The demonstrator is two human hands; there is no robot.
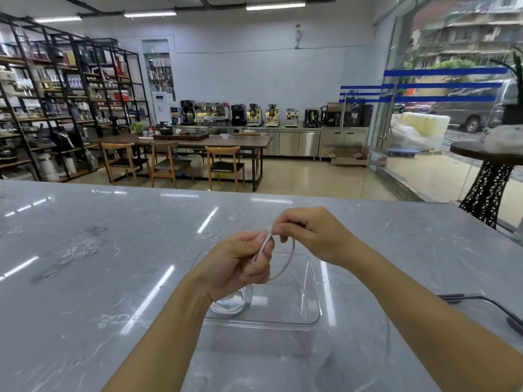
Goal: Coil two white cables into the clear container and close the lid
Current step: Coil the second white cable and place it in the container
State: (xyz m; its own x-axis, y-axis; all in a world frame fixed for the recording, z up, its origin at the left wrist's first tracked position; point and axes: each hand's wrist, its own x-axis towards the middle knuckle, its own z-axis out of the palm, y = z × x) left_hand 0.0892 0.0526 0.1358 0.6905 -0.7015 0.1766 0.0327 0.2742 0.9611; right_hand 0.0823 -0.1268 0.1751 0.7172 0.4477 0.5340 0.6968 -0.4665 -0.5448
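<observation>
A clear rectangular container (312, 292) stands open on the grey marble counter in front of me. Inside it, at the left, lies one coiled white cable (229, 306), partly hidden by my left wrist. Above the container both hands hold a second white cable (285, 267), which curves in a loop between them. My left hand (240, 264) pinches the cable's bundled part between thumb and fingers. My right hand (308, 233) pinches the loop's top just to the right. The lid (481, 304), clear with a dark rim, lies on the counter at the right.
The marble counter (113, 264) stretches wide to the left and ahead. Beyond it are a wooden table with chairs (198, 154), shelving (56, 108) at the left, and a glass wall (438, 108) at the right.
</observation>
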